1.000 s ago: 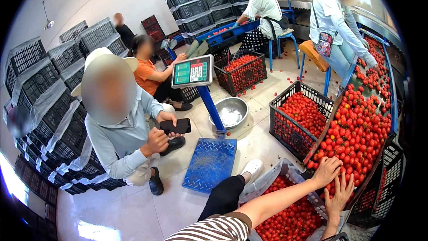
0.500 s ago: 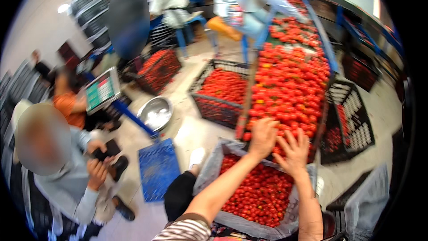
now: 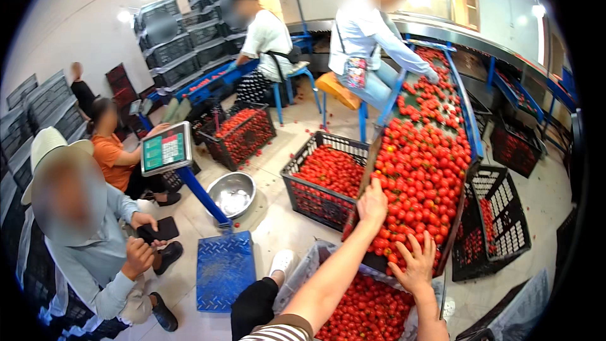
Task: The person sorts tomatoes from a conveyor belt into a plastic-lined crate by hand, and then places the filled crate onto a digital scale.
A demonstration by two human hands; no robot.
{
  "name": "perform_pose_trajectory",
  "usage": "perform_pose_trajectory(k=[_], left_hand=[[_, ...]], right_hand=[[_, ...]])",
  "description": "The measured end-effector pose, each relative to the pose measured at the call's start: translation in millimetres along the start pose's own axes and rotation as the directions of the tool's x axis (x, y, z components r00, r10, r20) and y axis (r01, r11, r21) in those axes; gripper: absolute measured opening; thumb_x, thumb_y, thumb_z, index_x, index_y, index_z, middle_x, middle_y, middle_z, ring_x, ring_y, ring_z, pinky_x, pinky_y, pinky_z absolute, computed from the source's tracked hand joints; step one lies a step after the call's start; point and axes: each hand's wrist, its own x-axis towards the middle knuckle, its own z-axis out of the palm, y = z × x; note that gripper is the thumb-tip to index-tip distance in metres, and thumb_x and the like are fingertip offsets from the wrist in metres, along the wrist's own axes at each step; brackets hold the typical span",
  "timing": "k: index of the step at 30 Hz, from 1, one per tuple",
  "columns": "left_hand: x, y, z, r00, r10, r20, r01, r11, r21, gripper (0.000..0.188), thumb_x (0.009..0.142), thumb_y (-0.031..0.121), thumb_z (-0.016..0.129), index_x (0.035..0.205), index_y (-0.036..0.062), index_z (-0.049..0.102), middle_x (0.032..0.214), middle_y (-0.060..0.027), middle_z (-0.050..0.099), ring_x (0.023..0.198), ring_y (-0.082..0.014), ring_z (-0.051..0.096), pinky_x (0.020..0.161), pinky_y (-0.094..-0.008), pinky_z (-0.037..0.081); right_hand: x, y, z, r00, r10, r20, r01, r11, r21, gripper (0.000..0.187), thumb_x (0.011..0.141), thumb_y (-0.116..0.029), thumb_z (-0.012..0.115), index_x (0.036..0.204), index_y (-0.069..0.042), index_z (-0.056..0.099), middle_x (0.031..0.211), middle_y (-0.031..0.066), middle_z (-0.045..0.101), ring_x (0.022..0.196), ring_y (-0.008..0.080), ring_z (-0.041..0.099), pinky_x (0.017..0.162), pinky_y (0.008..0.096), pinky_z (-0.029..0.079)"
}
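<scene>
Heaps of small red cherry tomatoes (image 3: 420, 177) cover the near part of a sloping, blue-sided sorting chute (image 3: 475, 131). My left hand (image 3: 372, 205) rests at the chute's left edge beside the heap, fingers pointing forward and slightly bent, their tips partly hidden. My right hand (image 3: 415, 266) lies against the tomatoes at the chute's lower end, fingers spread and nothing gripped. Directly below, a crate lined with grey plastic (image 3: 295, 278) holds many more cherry tomatoes (image 3: 366, 309). My left forearm passes over part of this crate.
Left of the chute stands a black crate of tomatoes (image 3: 325, 173); another crate (image 3: 492, 227) is at right. A blue platform scale (image 3: 225, 271) and a metal bowl (image 3: 231, 194) are on the floor. One person (image 3: 369, 38) reaches over the chute's far end; another (image 3: 95, 233) holds a phone.
The view has tilted upward. My hands have moved apart, the left going forward to the chute's left edge. The tomatoes on the chute's lower lip have thinned. The person at the far end is more upright.
</scene>
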Motion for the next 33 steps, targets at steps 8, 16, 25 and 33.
perform_pose_trajectory(k=[8, 16, 25, 33], left_hand=[[-18.7, -0.8, -92.9, 0.809, 0.446, -0.384, -0.548, 0.808, -0.215, 0.012, 0.076, 0.005, 0.068, 0.086, -0.0003, 0.063, 0.077, -0.0117, 0.061, 0.075, -0.0302, 0.061, 0.073, -0.0353, 0.053], [-50.0, -19.2, -36.6, 0.895, 0.445, -0.028, -0.441, 0.872, -0.211, 0.037, 0.089, 0.017, 0.06, 0.123, 0.0037, 0.055, 0.129, -0.0191, 0.053, 0.12, -0.0364, 0.05, 0.101, -0.0442, 0.041], [-107.3, -40.0, -17.5, 0.91, 0.405, -0.087, -0.413, 0.87, -0.268, 0.022, 0.083, 0.027, 0.067, 0.097, 0.0106, 0.065, 0.132, -0.0122, 0.045, 0.124, -0.0353, 0.039, 0.107, -0.0557, 0.022], [-104.6, -36.3, -21.8, 0.903, 0.43, 0.014, -0.412, 0.873, -0.261, 0.038, 0.078, 0.02, 0.07, 0.114, 0.0125, 0.061, 0.127, -0.0103, 0.05, 0.129, -0.0359, 0.036, 0.107, -0.051, 0.028]], right_hand=[[11.8, -0.8, -2.7, 0.999, -0.036, -0.02, 0.036, 0.999, 0.032, 0.05, 0.075, -0.046, 0.071, 0.119, -0.024, 0.063, 0.136, 0.0088, 0.045, 0.134, 0.0418, 0.029, 0.107, 0.0602, 0.024], [7.0, -2.8, -4.1, 1.0, 0.006, 0.016, -0.006, 1.0, 0.024, 0.05, 0.077, -0.046, 0.069, 0.121, -0.023, 0.062, 0.134, 0.0079, 0.045, 0.134, 0.0391, 0.028, 0.108, 0.0583, 0.022], [11.9, -4.0, -6.6, 0.996, 0.041, -0.081, -0.037, 0.998, 0.053, 0.047, 0.077, -0.041, 0.07, 0.114, -0.014, 0.062, 0.117, 0.0097, 0.047, 0.117, 0.0294, 0.042, 0.103, 0.0494, 0.029], [6.9, 0.2, -0.1, 0.979, 0.182, -0.093, -0.176, 0.981, 0.077, 0.063, 0.077, -0.05, 0.07, 0.125, -0.01, 0.057, 0.13, 0.019, 0.044, 0.129, 0.0361, 0.035, 0.105, 0.0512, 0.027]])
